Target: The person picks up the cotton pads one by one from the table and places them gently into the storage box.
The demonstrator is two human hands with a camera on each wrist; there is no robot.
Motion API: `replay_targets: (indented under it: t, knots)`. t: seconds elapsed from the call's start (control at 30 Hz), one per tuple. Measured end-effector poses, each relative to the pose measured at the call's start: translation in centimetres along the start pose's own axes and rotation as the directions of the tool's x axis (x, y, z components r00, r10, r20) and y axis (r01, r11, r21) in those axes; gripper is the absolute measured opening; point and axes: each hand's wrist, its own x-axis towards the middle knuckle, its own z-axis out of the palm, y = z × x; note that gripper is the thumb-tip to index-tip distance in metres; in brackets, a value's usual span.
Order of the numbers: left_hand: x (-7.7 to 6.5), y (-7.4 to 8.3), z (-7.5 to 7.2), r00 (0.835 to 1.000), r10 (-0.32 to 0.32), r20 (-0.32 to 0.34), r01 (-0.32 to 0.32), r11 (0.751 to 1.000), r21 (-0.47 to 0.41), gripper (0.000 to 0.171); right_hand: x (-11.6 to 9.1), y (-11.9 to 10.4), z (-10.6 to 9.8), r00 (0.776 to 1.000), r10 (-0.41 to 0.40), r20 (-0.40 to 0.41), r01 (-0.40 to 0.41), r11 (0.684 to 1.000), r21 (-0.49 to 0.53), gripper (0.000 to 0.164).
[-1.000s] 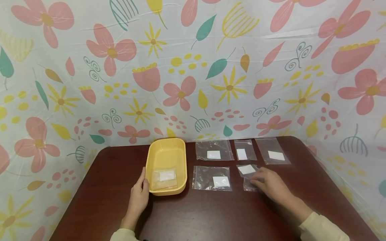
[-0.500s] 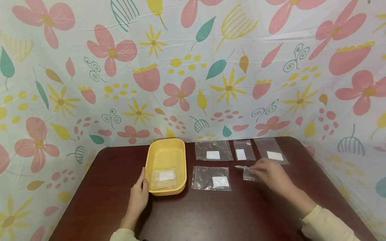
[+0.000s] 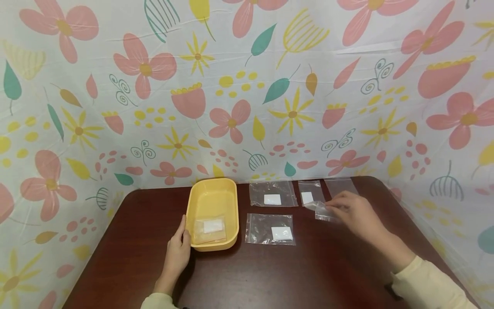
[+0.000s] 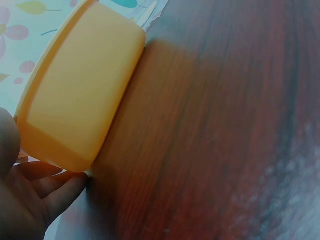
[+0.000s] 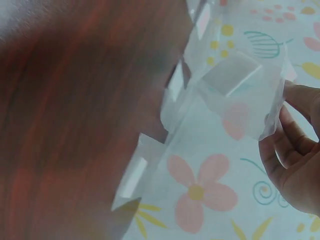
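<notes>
My right hand [image 3: 353, 212] pinches a small clear zip bag [image 3: 326, 212] by its edge. The bag is raised and tilted, and a white rectangular piece [image 5: 232, 75] shows inside it in the right wrist view. On the left, my left hand [image 3: 178, 249] holds the near left side of a yellow plastic tray [image 3: 212, 246], with the thumb by the rim and fingertips low against the wall in the left wrist view. Inside the tray lies a clear bag with a white piece [image 3: 213, 226] in it.
Flat on the dark wooden table [image 3: 247, 274] lie a near zip bag [image 3: 262, 227], a back-row bag [image 3: 272, 189] and a narrow bag [image 3: 307, 186], each with a white piece. A further bag [image 3: 335, 186] is partly behind my right hand. A flowered cloth [image 3: 231, 86] hangs behind.
My right hand has taken hold of the small zip bag and lifted it from the table, moving slightly up and right. The left hand and tray have stayed in place.
</notes>
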Motion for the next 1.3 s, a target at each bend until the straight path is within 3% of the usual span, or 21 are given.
replay_targets:
  t: [0.73, 1.3]
  knots:
    - [0.0, 0.1, -0.1, 0.999, -0.025, 0.033, 0.025, 1.000, -0.005, 0.052, 1.6, -0.6, -3.1, 0.998, -0.028, -0.064, 0.027, 1.000, -0.013, 0.024]
    - [0.0, 0.5, -0.1, 1.000, -0.026, 0.014, 0.026, 1.000, 0.006, 0.051, 1.5, -1.1, -2.7, 0.999, 0.009, -0.043, -0.009, 1.000, -0.008, 0.019]
